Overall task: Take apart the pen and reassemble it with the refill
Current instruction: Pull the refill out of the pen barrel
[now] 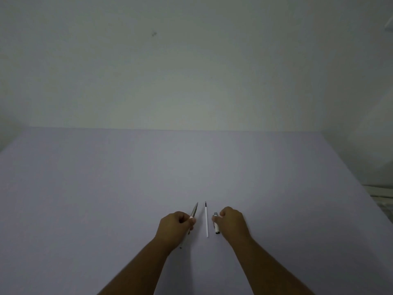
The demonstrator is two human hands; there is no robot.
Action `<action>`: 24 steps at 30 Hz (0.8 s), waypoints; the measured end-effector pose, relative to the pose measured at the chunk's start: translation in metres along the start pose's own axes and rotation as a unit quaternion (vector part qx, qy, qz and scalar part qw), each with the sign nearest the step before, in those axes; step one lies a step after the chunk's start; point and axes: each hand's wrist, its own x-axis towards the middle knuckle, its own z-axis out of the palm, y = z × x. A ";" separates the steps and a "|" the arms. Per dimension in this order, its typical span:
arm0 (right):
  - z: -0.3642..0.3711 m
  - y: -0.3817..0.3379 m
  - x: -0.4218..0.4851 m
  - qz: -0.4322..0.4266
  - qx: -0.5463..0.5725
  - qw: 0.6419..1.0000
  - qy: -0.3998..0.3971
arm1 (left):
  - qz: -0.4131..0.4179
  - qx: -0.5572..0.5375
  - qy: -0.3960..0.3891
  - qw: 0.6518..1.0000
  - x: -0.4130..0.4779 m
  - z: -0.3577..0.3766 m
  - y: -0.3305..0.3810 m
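Observation:
A thin white refill [206,221] with a dark tip lies on the pale table [106,188], pointing away from me, between my two hands. My left hand [175,227] is closed around the pen's front part [194,210], whose silver tapered tip sticks out forward beyond the fingers. My right hand [232,223] pinches the pen's short white rear part [216,224], which has a silver end; it rests on or just above the table, right of the refill. Neither hand touches the refill.
A plain wall [191,71] rises behind the table's far edge. The table's right edge runs diagonally, with a white slatted object [382,199] beyond it at the far right.

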 end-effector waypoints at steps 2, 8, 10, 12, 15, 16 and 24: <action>-0.007 -0.012 -0.004 -0.021 0.032 0.999 0.010 | 0.012 0.004 0.008 1.000 -0.002 -0.001 0.003; -0.014 -0.054 -0.025 -0.034 0.158 0.984 -0.075 | 0.090 0.007 -0.002 0.996 -0.013 0.003 0.020; -0.023 -0.059 -0.028 -0.037 0.193 0.978 -0.065 | 0.096 -0.015 -0.013 0.995 -0.016 0.001 0.026; -0.035 -0.061 -0.032 -0.050 0.245 0.965 -0.075 | 0.087 -0.056 -0.039 0.994 -0.018 -0.005 0.031; -0.046 -0.062 -0.040 -0.077 0.294 0.947 -0.103 | 0.057 -0.127 -0.092 0.986 -0.022 -0.017 0.038; -0.047 -0.064 -0.042 -0.081 0.301 0.944 -0.106 | 0.045 -0.154 -0.105 0.981 -0.024 -0.021 0.040; -0.064 -0.081 -0.053 -0.033 0.411 0.893 -0.180 | 0.020 -0.229 -0.110 0.967 -0.040 -0.031 0.056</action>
